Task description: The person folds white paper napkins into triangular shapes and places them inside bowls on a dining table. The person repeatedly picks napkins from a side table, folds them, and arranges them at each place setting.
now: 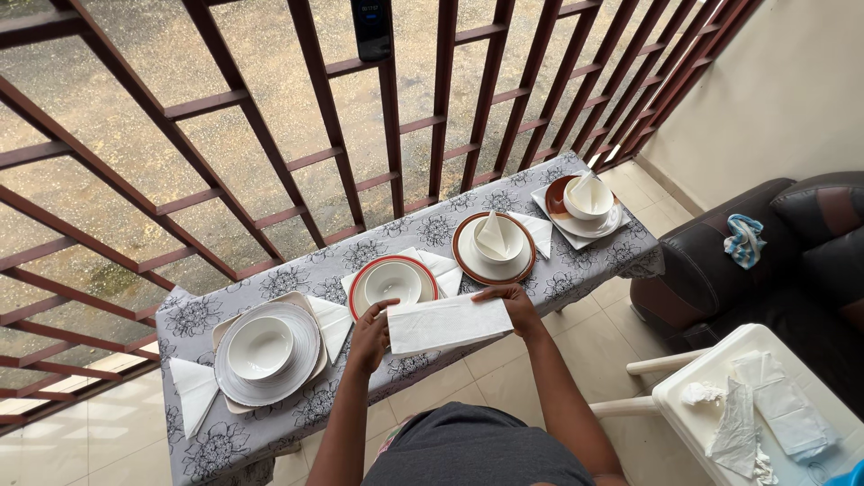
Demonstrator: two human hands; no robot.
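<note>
A white paper napkin [447, 323] is stretched flat between both my hands above the table's near edge. My left hand [369, 335] pinches its left end and my right hand [517, 305] grips its right end. Just beyond it stands a white bowl [392, 282] on a red-rimmed plate [360, 278] with nothing in it. To the right, a brown-rimmed plate [463, 261] carries a bowl with a folded napkin [491, 236] standing inside. The long table has a grey floral cloth [297, 418].
A grey plate with an empty bowl [259, 346] sits at the left, a flat napkin [193, 389] beside it. A fourth setting [587, 202] stands far right. A dark sofa [774, 270], a white plastic chair [720, 387] with napkins and a red-brown railing [390, 117] surround the table.
</note>
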